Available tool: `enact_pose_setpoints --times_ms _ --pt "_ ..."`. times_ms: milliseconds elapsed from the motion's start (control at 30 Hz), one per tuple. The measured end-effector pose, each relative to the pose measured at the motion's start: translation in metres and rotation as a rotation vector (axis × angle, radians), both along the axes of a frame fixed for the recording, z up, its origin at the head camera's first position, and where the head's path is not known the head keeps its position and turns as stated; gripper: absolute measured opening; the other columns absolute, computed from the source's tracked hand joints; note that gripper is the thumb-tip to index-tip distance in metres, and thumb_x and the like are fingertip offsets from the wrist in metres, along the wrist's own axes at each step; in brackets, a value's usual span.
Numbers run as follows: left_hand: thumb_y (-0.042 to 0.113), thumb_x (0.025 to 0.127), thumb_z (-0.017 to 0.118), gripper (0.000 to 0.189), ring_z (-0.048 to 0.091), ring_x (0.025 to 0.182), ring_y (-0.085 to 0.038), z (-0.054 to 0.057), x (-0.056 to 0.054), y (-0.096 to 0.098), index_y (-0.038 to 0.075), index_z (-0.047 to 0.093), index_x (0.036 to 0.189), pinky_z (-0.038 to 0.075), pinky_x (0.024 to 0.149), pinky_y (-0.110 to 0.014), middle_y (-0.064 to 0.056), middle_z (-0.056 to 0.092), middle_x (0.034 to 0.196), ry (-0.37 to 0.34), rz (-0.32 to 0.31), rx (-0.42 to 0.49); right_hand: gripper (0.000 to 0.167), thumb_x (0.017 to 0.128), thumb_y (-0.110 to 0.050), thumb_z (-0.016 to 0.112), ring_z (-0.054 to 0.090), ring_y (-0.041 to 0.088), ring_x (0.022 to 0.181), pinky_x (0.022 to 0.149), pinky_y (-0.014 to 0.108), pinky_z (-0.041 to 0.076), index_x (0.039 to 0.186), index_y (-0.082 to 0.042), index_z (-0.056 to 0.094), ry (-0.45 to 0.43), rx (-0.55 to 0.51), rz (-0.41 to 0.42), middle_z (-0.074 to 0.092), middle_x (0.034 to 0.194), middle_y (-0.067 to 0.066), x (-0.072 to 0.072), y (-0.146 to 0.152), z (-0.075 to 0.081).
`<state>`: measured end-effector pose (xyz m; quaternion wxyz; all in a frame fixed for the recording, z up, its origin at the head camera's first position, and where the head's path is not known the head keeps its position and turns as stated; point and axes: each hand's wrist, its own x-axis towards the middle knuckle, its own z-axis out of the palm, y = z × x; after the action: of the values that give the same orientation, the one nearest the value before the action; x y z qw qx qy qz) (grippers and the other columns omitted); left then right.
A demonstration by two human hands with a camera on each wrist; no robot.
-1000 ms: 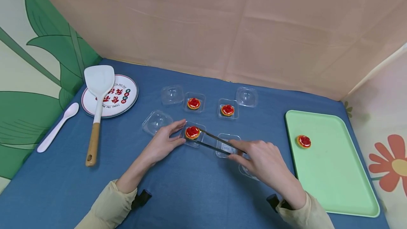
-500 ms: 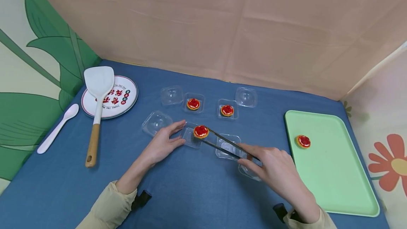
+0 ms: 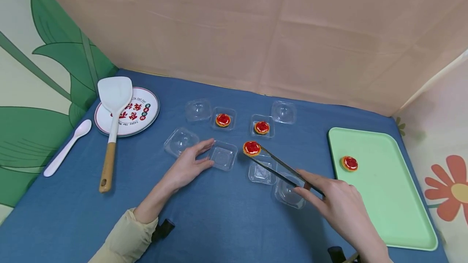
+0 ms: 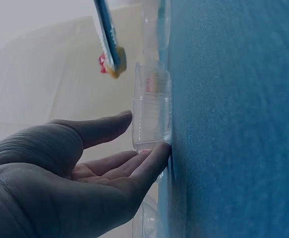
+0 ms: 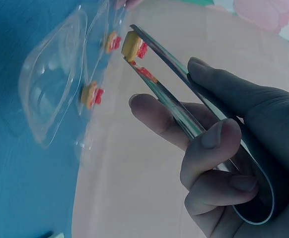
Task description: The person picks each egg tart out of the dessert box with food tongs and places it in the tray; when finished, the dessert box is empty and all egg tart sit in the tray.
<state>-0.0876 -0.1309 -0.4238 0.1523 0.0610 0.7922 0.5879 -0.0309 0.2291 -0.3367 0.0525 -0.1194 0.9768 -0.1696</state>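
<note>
My right hand grips a pair of metal tongs, whose tips pinch a small tart with a red topping. In the right wrist view the tart is held up off the table between the tong tips. The tart overlaps the far edge of a clear plastic box in the head view. With thumb and fingers spread, my left hand touches the left side of another clear box, which has nothing in it. Its fingertips lie low at that box's edge in the left wrist view.
Two open clear boxes behind hold one tart each, a left tart and a right tart. A green tray at right bears one tart. At left lie plates, a spatula and a white spoon.
The tongs have lifted the tart out of the box by my left hand and carried it right, as my right hand moves right and nearer. My left hand stays in place.
</note>
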Motion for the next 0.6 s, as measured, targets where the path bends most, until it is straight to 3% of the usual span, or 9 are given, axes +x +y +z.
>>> enact_pose_setpoints --times_ms 167,300,600 --pt "-0.004 0.104 0.065 0.061 0.038 0.153 -0.042 0.0 0.0 0.0 -0.01 0.039 0.16 0.045 0.119 -0.045 -0.028 0.041 0.164 0.001 -0.001 -0.001 0.048 0.093 -0.037 0.086 0.041 0.01 0.049 0.047 0.028 0.034 0.137 -0.019 0.076 -0.019 0.003 -0.056 0.061 0.069 -0.015 0.006 0.013 -0.002" --pt "-0.004 0.105 0.064 0.061 0.037 0.153 -0.042 0.0 0.0 0.0 -0.01 0.039 0.16 0.045 0.119 -0.045 -0.028 0.041 0.164 0.006 -0.005 -0.002 0.05 0.094 -0.04 0.084 0.042 0.012 0.049 0.049 0.029 0.034 0.138 -0.019 0.075 -0.006 0.013 -0.103 0.049 0.058 -0.012 0.011 0.025 -0.003" --pt "0.001 0.107 0.062 0.058 0.038 0.153 -0.041 0.0 0.001 -0.001 -0.008 0.039 0.161 0.043 0.121 -0.053 -0.026 0.043 0.163 0.014 -0.008 -0.03 0.058 0.097 -0.044 0.08 0.047 0.013 0.049 0.053 0.032 0.035 0.145 -0.014 0.069 -0.037 0.034 -0.213 0.047 0.055 -0.006 0.022 0.055 -0.009"
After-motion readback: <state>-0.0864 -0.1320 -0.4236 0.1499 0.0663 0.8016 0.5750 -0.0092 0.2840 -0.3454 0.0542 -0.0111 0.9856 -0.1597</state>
